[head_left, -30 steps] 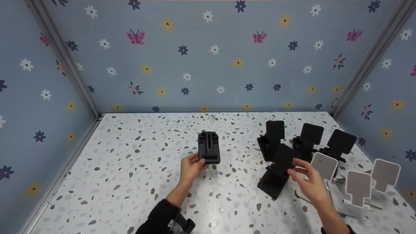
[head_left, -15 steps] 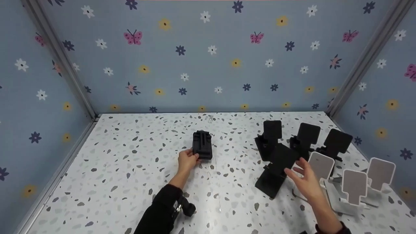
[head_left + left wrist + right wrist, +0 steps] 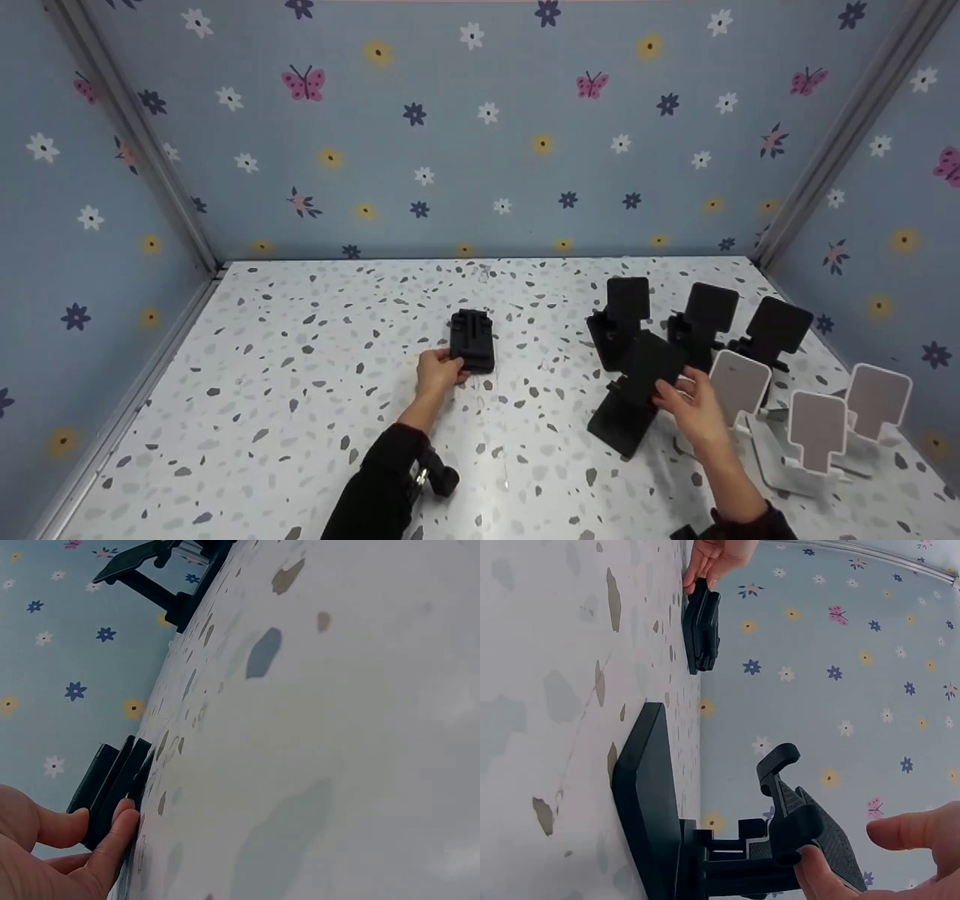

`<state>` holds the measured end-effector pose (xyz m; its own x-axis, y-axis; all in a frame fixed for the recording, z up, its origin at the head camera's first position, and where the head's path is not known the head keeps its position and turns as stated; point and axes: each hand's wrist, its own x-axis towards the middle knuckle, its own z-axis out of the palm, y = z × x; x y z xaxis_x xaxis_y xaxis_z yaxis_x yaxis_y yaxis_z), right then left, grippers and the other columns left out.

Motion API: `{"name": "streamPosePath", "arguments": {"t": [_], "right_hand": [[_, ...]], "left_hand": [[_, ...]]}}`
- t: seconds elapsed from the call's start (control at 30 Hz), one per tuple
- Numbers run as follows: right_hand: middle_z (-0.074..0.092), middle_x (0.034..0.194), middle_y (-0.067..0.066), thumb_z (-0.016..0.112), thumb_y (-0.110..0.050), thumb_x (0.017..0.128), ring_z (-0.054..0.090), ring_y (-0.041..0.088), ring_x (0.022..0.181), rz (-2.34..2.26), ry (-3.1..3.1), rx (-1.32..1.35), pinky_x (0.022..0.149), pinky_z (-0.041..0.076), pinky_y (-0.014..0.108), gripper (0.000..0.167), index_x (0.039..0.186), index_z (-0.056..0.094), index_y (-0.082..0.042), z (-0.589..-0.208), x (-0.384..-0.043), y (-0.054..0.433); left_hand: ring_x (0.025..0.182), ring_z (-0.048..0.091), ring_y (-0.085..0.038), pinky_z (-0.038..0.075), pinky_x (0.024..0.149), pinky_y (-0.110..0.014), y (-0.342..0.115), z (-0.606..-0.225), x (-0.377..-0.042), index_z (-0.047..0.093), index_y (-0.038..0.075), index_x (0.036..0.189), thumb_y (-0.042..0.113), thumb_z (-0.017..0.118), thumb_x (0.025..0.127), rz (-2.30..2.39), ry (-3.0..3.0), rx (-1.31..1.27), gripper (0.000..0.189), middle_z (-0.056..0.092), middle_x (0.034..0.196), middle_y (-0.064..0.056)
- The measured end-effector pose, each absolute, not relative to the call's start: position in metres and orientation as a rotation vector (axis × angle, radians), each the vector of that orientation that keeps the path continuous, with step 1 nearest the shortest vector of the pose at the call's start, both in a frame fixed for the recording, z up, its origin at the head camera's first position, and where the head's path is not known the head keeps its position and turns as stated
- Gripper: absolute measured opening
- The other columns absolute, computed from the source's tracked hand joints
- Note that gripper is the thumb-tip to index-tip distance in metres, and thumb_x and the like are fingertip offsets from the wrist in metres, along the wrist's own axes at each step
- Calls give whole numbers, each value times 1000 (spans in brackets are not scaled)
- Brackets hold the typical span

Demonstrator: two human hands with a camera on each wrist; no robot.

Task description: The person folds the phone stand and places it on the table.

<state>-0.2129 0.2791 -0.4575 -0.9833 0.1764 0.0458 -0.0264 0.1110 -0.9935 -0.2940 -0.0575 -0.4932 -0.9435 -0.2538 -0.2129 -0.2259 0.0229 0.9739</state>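
Observation:
My left hand [image 3: 437, 373] pinches the near left corner of a folded black phone stand [image 3: 472, 341], thumb on top and fingers beneath. In the left wrist view this folded stand [image 3: 105, 787] lies close over the tabletop. My right hand [image 3: 699, 411] is at the right edge of an unfolded black phone stand [image 3: 651, 366], whose back plate tilts up from its flat base [image 3: 622, 424]. The right wrist view has the fingers [image 3: 821, 874] at that stand's upper part, with the thumb [image 3: 900, 831] stretched out apart from the plate.
Behind the right hand's stand are more unfolded black phone stands [image 3: 628, 298] [image 3: 711, 307] [image 3: 780, 324]. White phone stands with grey plates [image 3: 741, 382] [image 3: 819, 427] [image 3: 879, 401] crowd the right side. Flowered panels [image 3: 480, 135] enclose the speckled tabletop [image 3: 300, 420].
The left hand and the folded stand have shifted left and then slightly back to the right. My right hand's fingers have come in closer to the unfolded stand's plate.

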Motion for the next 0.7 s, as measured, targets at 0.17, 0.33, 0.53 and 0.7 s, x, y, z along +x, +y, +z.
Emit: {"name": "streamPosePath", "arguments": {"t": [0.17, 0.33, 0.53, 0.7], "right_hand": [[51, 90, 12, 57, -7, 86, 61, 14, 68, 1988, -2056, -132, 66, 55, 28, 34, 109, 33, 4, -529, -254, 312], [56, 75, 6, 55, -2, 86, 62, 16, 62, 2082, -1988, 2, 61, 56, 26, 17, 93, 40, 3, -506, -240, 301], [54, 69, 3, 54, 1, 85, 61, 14, 60, 2120, -1932, 71, 58, 55, 22, 12, 84, 41, 1, -478, -223, 285], [49, 68, 0, 54, 3, 85, 60, 15, 60, 2114, -1862, -70, 60, 55, 26, 12, 85, 43, -1, -502, -237, 292]], "left_hand": [[55, 61, -16, 54, 50, -24, -57, -492, -290, 49, -16, 107, -3, 55, 83, -2026, -2302, 504, 27, 61, 85, -25], [49, 60, -20, 53, 45, -25, -57, -487, -284, 53, -14, 92, -3, 59, 81, -1845, -2388, 427, 17, 62, 68, -20], [41, 55, -18, 45, 41, -22, -59, -485, -281, 56, -7, 74, -2, 65, 75, -1516, -2513, 285, 10, 59, 53, -14], [39, 53, -14, 48, 51, -26, -60, -483, -282, 57, -2, 65, -1, 67, 73, -1337, -2580, 243, 13, 54, 44, -6]]}}
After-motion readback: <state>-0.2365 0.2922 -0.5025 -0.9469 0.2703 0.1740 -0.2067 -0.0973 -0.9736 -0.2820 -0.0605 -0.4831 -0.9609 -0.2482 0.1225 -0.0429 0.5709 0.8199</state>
